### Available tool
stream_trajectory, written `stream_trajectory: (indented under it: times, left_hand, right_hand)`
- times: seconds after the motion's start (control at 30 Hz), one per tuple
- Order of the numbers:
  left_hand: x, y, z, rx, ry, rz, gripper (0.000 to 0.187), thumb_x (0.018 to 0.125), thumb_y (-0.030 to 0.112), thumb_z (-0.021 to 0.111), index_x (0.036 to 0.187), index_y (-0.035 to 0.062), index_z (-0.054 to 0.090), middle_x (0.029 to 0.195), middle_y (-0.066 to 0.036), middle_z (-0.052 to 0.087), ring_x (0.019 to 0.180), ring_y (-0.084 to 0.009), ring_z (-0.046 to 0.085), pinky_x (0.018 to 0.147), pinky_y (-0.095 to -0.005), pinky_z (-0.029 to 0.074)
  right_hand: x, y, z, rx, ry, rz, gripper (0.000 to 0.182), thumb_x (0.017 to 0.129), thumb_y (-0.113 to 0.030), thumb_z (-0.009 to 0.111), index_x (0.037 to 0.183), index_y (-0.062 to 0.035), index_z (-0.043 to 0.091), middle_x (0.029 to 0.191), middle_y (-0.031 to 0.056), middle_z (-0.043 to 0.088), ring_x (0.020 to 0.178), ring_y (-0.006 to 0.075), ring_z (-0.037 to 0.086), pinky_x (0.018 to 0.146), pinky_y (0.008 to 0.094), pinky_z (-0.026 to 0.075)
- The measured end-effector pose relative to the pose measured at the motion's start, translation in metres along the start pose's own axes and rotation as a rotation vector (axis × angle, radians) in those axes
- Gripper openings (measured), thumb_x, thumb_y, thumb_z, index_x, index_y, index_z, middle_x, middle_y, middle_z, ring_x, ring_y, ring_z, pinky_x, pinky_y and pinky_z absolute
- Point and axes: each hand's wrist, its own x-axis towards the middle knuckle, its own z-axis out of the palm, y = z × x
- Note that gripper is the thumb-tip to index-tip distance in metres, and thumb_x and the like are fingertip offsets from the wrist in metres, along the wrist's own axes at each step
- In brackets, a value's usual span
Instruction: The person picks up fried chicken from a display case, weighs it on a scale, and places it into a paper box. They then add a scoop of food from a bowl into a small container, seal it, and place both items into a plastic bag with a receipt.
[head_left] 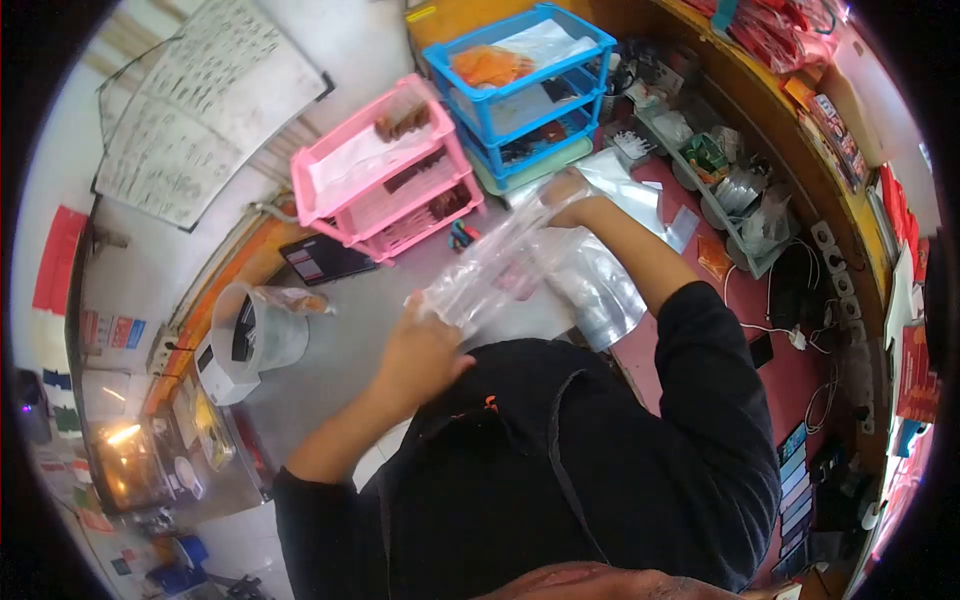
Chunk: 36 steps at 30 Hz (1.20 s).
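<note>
A clear plastic bag is stretched between my two hands above the counter. My left hand is closed on its lower left end, near the front of my black sweatshirt. Higher up and to the right, my right hand grips the other end, its fingers partly hidden by the crinkled plastic. Under and beside the bag lies a shiny silver pouch, close below my right forearm. More silvery sheets lie behind my right wrist.
Behind my hands stand a pink tiered rack and a blue tiered rack. A clear tub and a dark tablet-like device sit at left. Grey bins and white cables line the right side.
</note>
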Motion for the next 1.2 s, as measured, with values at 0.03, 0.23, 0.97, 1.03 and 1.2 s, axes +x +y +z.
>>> stream_trajectory:
  times: [0.03, 0.23, 0.97, 1.03, 1.2]
  left_hand:
    - [0.01, -0.024, 0.012, -0.041, 0.094, -0.028, 0.055, 0.092, 0.056, 0.049, 0.101, 0.0061, 0.07, 0.099, -0.015, 0.07, 0.107, -0.028, 0.062, 0.118, -0.0562, 0.011]
    - [0.058, -0.112, 0.079, -0.052, 0.07, -0.465, 0.045, 0.099, 0.041, 0.043, 0.107, 0.0048, 0.07, 0.111, -0.01, 0.069, 0.114, -0.0265, 0.058, 0.116, -0.0607, 0.005]
    - [0.109, 0.041, 0.088, -0.265, 0.154, -0.231, 0.032, 0.067, 0.026, 0.083, 0.072, -0.0018, 0.069, 0.137, -0.019, 0.054, 0.122, -0.0389, 0.051, 0.102, -0.0434, 0.043]
    - [0.109, 0.044, 0.091, -0.278, 0.153, -0.25, 0.032, 0.068, 0.026, 0.083, 0.069, -0.0015, 0.067, 0.138, -0.018, 0.053, 0.122, -0.0392, 0.051, 0.102, -0.0435, 0.043]
    - [0.107, 0.041, 0.085, -0.333, 0.132, -0.24, 0.035, 0.071, 0.025, 0.081, 0.061, -0.0011, 0.061, 0.139, -0.017, 0.053, 0.122, -0.0397, 0.051, 0.101, -0.0438, 0.043]
  right_hand:
    - [-0.018, 0.006, -0.003, 0.056, -0.023, -0.04, 0.051, 0.083, -0.051, 0.065, 0.114, -0.01, 0.067, 0.108, 0.0149, 0.068, 0.105, 0.0299, 0.063, 0.098, 0.042, 0.041]
    - [-0.122, -0.074, 0.0, 0.488, 0.005, -0.621, 0.05, 0.086, -0.054, 0.061, 0.102, -0.0072, 0.069, 0.092, 0.0194, 0.069, 0.089, 0.0359, 0.066, 0.079, 0.0474, 0.051]
    - [0.042, 0.407, 0.157, 0.356, 0.244, 0.833, 0.034, 0.088, -0.02, 0.056, 0.118, -0.0067, 0.065, 0.116, 0.0158, 0.066, 0.111, 0.0385, 0.061, 0.09, 0.0471, 0.05]
    - [0.027, 0.415, 0.148, 0.418, 0.311, 0.797, 0.037, 0.086, -0.023, 0.059, 0.119, -0.0067, 0.063, 0.114, 0.017, 0.066, 0.109, 0.0386, 0.061, 0.092, 0.0449, 0.049]
    - [-0.005, 0.431, 0.136, 0.61, 0.793, 0.856, 0.02, 0.085, -0.025, 0.063, 0.088, -0.0057, 0.066, 0.092, 0.0198, 0.068, 0.084, 0.0382, 0.065, 0.074, 0.0446, 0.05]
